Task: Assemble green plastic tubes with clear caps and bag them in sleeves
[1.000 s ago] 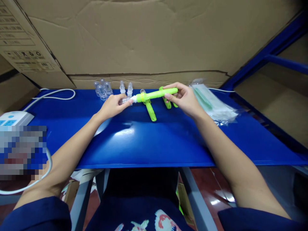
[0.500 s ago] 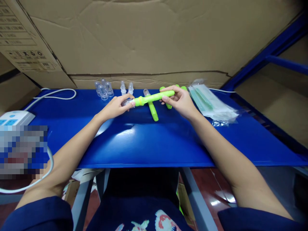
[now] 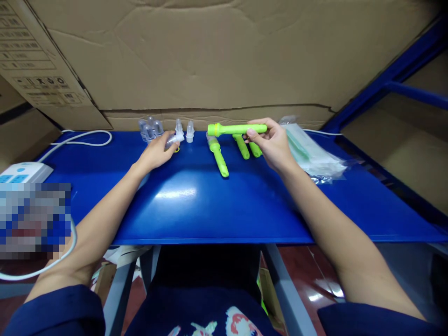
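My right hand (image 3: 271,142) is closed round the back end of a lime-green flashlight body (image 3: 233,130), held level above the table. A yellow ring sits near its open-looking left end. In my left hand (image 3: 157,151) is a clear plastic cap (image 3: 171,141), with a white piece (image 3: 179,137) at its right end. A bit of yellow shows just below those fingers. Between the hands lies a green flashlight (image 3: 220,160) with a clear head. More green bodies (image 3: 242,147) lie beside my right hand, partly covered by it.
Several clear caps (image 3: 150,128) stand at the back left, near two clear pieces with white bases (image 3: 189,132). A plastic bag with pale green contents (image 3: 308,151) lies at the right. A white power strip (image 3: 26,172) and cable are at the left; cardboard (image 3: 210,60) walls the back.
The clear cap has come away from the flashlight body. My left hand has moved left with the cap, and my right hand has moved slightly right and up with the body.
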Demonstrator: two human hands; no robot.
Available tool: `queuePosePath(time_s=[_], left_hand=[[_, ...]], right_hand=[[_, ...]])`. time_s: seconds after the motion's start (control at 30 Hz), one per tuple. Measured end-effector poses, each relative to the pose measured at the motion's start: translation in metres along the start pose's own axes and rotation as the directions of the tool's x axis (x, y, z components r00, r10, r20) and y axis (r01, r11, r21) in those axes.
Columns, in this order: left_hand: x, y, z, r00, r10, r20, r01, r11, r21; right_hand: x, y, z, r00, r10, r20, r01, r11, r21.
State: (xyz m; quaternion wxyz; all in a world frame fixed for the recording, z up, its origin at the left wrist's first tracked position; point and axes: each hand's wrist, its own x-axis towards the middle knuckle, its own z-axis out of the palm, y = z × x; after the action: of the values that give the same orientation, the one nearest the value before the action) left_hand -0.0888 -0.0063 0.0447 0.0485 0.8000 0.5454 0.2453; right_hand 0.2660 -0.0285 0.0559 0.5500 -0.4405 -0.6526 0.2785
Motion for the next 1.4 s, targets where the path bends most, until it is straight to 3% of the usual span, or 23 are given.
queuePosePath(time_s=[0.13, 0.23, 0.4, 0.6, 0.7, 0.8, 1.0, 1.13, 1.33, 1.4], left_hand=[[0.006, -0.013, 0.008, 0.996, 0.079, -0.051, -0.077, 0.996, 0.035], [0.010, -0.015, 0.006, 0.995, 0.058, -0.076, -0.056, 0.998, 0.033], [0.014, -0.014, 0.008, 0.978, 0.009, -0.210, -0.011, 1.000, -0.011], [0.025, -0.005, 0.027, 0.946, 0.043, -0.323, -0.073, 0.994, -0.081], [0.023, 0.003, 0.020, 0.934, 0.029, -0.356, -0.065, 0.994, -0.090], [0.015, 0.004, -0.005, 0.948, -0.053, -0.315, 0.042, 0.998, -0.042], [0.001, -0.017, -0.055, 0.966, -0.234, -0.108, 0.245, 0.965, 0.094], [0.001, -0.027, -0.055, 0.974, -0.227, -0.016, 0.227, 0.959, 0.171], [0.001, -0.025, -0.043, 0.948, -0.289, -0.131, 0.306, 0.943, 0.132], [-0.001, -0.017, -0.044, 0.938, -0.316, -0.144, 0.340, 0.919, 0.199]], right_hand=[[-0.004, -0.007, 0.004, 1.000, 0.014, 0.015, -0.015, 1.000, 0.019], [-0.006, -0.012, 0.007, 0.999, 0.031, 0.027, -0.031, 1.000, -0.001], [-0.007, -0.011, 0.008, 0.998, 0.027, 0.049, -0.028, 1.000, 0.001], [-0.004, -0.001, 0.010, 1.000, -0.013, 0.021, 0.012, 0.999, 0.047], [-0.003, 0.001, 0.010, 0.999, -0.046, -0.006, 0.046, 0.998, 0.047], [-0.003, 0.000, 0.009, 0.997, -0.076, -0.022, 0.077, 0.996, 0.044], [-0.004, -0.002, 0.009, 0.996, -0.092, -0.001, 0.092, 0.995, 0.035], [-0.004, 0.001, 0.010, 0.996, -0.092, 0.012, 0.091, 0.995, 0.036], [-0.003, 0.006, 0.010, 0.993, -0.116, 0.025, 0.116, 0.993, -0.004], [-0.004, 0.006, 0.011, 0.992, -0.123, 0.021, 0.124, 0.992, -0.016]])
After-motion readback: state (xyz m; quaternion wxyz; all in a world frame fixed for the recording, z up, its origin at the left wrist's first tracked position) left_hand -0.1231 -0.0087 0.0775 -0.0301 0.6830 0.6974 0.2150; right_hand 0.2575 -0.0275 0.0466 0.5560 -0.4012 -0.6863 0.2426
